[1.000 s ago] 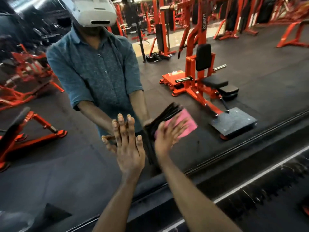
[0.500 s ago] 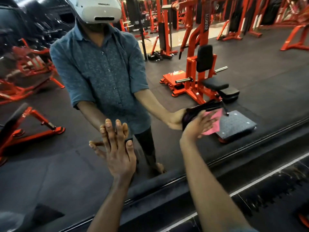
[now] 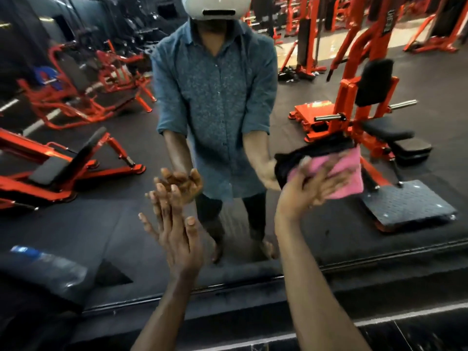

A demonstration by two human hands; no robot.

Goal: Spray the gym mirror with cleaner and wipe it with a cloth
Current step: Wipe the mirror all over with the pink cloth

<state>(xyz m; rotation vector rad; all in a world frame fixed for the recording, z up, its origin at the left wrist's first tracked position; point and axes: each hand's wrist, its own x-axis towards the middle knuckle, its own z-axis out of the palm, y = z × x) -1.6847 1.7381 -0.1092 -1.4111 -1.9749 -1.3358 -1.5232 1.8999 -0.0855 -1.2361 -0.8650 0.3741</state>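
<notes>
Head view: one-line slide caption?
Right hand presses a pink cloth to the gym mirror; left hand open beside it.

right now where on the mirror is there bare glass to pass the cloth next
Bare glass lies low between the left hand and the right hand, down to the mirror's bottom edge, and above both hands. It is crowded at right, where straight fingers press the pink cloth, and at lower left, where a blurred bottle lies.

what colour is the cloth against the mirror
Pink, under the right hand; the cloth shows best in the head view.
</notes>
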